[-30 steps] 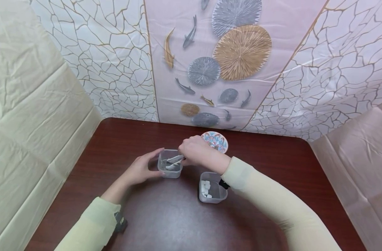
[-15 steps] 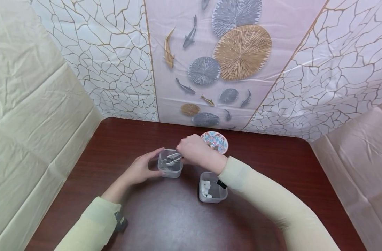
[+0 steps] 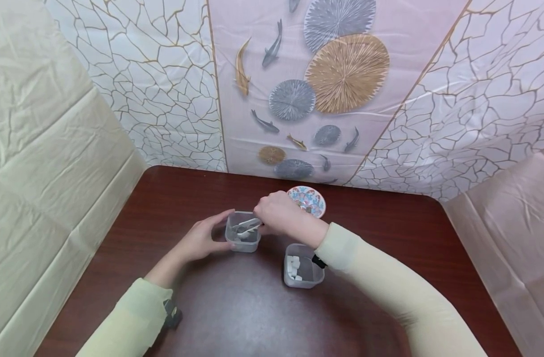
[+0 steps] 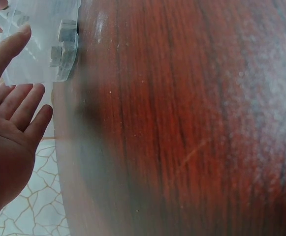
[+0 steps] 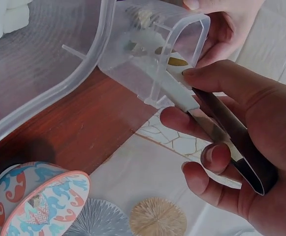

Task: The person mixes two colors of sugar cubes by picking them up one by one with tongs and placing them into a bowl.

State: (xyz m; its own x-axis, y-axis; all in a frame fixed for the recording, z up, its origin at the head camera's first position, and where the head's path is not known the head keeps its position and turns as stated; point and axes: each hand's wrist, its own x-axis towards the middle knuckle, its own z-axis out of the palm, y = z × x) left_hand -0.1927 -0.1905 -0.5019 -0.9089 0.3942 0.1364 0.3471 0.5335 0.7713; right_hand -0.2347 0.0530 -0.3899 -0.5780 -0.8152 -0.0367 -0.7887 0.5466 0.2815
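My left hand (image 3: pixel 202 241) (image 4: pixel 10 132) holds the left side of a small clear plastic container (image 3: pixel 242 244) (image 4: pixel 39 29) (image 5: pixel 147 64) on the dark wooden table (image 3: pixel 236 307), thumb behind it and fingers in front. Pale cubes (image 4: pixel 64 49) show through its wall. My right hand (image 3: pixel 278 214) (image 5: pixel 251 147) grips metal tongs (image 3: pixel 247 225) (image 5: pixel 216 123), and their tips reach into the container from the right. A second clear container (image 3: pixel 304 283) (image 5: pixel 44 64) with white cubes (image 3: pixel 293 265) (image 5: pixel 5 14) stands just under my right forearm.
A small bowl (image 3: pixel 309 201) (image 5: pixel 39 201) with a blue and orange pattern sits behind my right hand. Draped sheets close in the table at the back and on both sides. Bare table stretches in front of the containers toward me.
My right hand and the tongs have shifted slightly to the left over the container. The left hand and both containers stay where they were.
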